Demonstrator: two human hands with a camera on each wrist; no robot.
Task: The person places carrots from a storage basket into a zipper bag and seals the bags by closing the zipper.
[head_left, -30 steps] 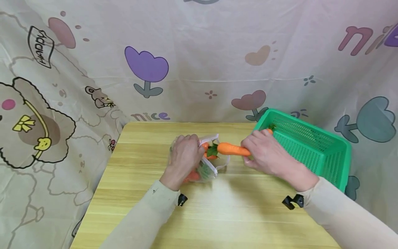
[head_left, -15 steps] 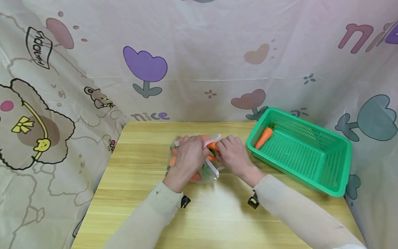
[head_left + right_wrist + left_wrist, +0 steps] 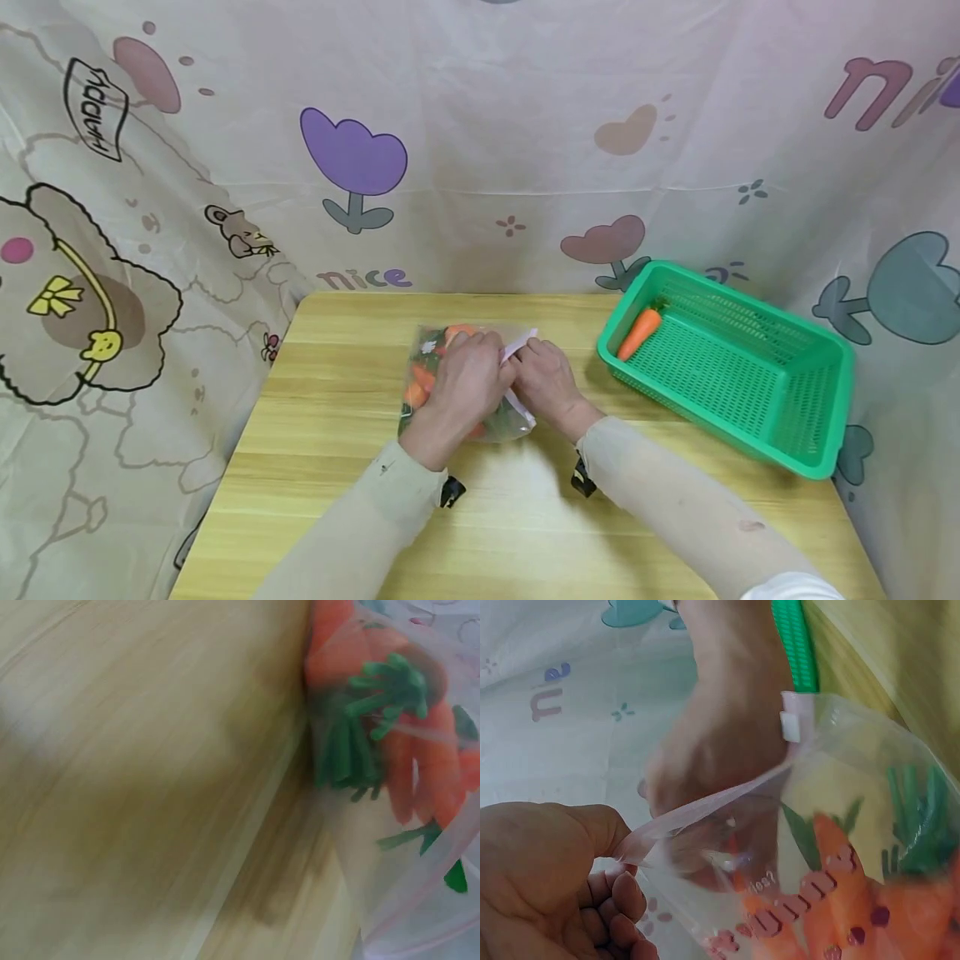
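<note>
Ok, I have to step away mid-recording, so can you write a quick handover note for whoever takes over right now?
Left hand: pinches the zip edge of the clear bag, holding its mouth open.
Right hand: at the bag's mouth with its fingers inside; what they hold cannot be seen.
Things: the bag lies mid-table and already holds several carrots. The green basket sits at the right with one carrot in its far-left corner.
Done: most carrots are in the bag.
Left, as it seems: the basket's carrot is not yet bagged, and the bag is not sealed.
</note>
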